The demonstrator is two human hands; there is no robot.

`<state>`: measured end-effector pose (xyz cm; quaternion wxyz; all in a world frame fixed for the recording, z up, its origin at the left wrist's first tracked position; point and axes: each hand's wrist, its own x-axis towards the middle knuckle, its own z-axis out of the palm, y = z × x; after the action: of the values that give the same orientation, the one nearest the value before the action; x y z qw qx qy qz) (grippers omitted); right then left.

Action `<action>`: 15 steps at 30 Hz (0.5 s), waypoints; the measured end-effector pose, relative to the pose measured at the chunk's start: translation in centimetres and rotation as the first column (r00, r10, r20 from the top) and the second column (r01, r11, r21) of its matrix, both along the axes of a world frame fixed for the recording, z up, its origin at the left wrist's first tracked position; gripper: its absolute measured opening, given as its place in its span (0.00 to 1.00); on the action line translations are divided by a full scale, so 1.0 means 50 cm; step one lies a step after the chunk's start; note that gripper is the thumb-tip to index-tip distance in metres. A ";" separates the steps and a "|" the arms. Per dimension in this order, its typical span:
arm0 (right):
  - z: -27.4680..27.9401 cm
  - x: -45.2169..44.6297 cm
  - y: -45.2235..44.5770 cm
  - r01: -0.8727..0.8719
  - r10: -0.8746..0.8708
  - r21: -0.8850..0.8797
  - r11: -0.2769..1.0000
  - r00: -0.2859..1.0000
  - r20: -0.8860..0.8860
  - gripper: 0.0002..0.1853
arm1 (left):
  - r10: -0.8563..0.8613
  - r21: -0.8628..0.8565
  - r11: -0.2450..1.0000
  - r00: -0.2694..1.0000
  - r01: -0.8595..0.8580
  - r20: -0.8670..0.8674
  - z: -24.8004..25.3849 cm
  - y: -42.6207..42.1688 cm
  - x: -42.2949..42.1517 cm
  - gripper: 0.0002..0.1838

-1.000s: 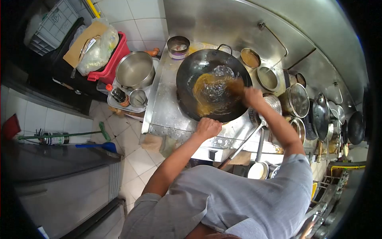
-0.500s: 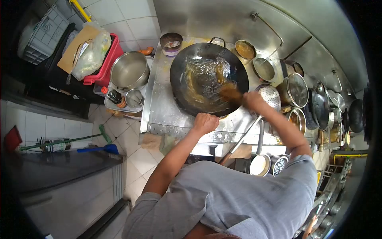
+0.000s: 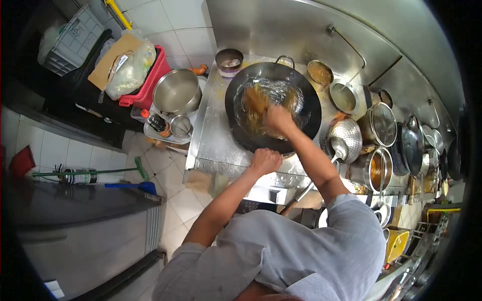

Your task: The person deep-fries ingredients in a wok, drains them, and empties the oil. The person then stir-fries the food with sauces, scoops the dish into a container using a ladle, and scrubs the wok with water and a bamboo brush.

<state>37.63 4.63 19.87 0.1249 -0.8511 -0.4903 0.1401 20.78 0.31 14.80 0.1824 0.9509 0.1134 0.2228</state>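
Observation:
A large dark wok (image 3: 312, 109) stands on the steel stove with shiny, moving water in it. My right hand (image 3: 277, 120) reaches over the near side, closed around a brown wok brush (image 3: 255, 100); the bristle end is blurred in the water, left of the wok's middle. On the wok's near edge, my left hand (image 3: 266, 161) is closed, and its fingers hide the exact part they grip. A perforated skimmer (image 3: 347, 134) and a ladle (image 3: 340, 148) lie to the right of the wok.
Behind the wok are a small bowl (image 3: 229, 60), a brown-filled bowl (image 3: 320, 73) and a pan (image 3: 344, 96) under a tap (image 3: 351, 45). Left of the stove stand a steel pot (image 3: 175, 93) and a bottle (image 3: 156, 123). Several pots and strainers crowd the right side.
My right hand has swept the brush leftward, from the wok's right side to left of its middle. My left hand stays at the near edge. The whole view has shifted slightly.

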 end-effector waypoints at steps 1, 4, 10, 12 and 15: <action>0.008 0.021 0.024 0.088 -0.087 0.042 0.995 0.996 -0.023 0.22 | -0.014 -0.078 0.997 0.992 0.004 -0.128 0.017 -0.005 -0.005 0.17; -0.022 0.050 0.028 0.167 -0.155 0.126 0.978 0.983 -0.101 0.24 | -0.008 -0.140 0.990 0.980 -0.021 -0.200 0.065 -0.013 -0.024 0.11; 0.062 0.010 -0.255 -0.234 0.239 -0.368 0.900 0.970 -0.034 0.25 | 0.517 -0.126 0.837 0.845 -0.532 -0.138 -0.039 0.004 -0.279 0.38; 0.119 0.083 -0.258 0.034 0.048 -0.530 0.847 0.989 0.141 0.24 | 0.636 -0.023 0.753 0.737 -0.657 -0.230 -0.093 -0.005 -0.364 0.41; 0.058 0.224 -0.168 0.055 0.009 -0.340 0.939 0.983 0.183 0.23 | 0.514 -0.202 0.588 0.555 -0.783 -0.654 -0.119 -0.020 -0.417 0.46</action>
<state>48.82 -3.78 22.78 -0.0693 -0.8747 -0.4578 0.1436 -0.08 -0.71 8.87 0.2700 0.7793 0.5646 -0.0314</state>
